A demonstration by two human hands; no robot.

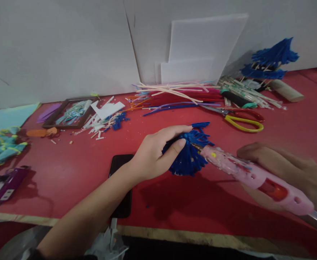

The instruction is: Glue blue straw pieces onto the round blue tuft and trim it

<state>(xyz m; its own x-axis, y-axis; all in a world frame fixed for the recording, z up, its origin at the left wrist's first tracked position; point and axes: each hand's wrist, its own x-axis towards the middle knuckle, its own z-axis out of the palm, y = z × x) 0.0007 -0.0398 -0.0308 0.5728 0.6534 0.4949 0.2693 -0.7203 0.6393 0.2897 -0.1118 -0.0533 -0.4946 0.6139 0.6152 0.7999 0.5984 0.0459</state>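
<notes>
My left hand (158, 150) is closed on a fan-shaped bundle of dark blue fuzzy strips (189, 160) that look like pipe cleaners, its thumb lying across the top. Above the red table, my right hand (285, 166) grips a pink hot glue gun (245, 171) from behind; this hand is slightly blurred. The glue gun's metal nozzle points left and meets the blue bundle close to my left thumb. A clear stick juts from the gun's rear at the lower right. Under my left forearm lies a black phone (122, 186), partly covered.
Behind my hands are yellow-and-red-handled scissors (243, 122), a pile of pipe cleaners (174, 95) and a black-handled tool (238, 98). A blue tiered model (273, 59) stands back right. At left are a brown tray (63, 125), paper scraps (107, 110) and a purple device (8, 184).
</notes>
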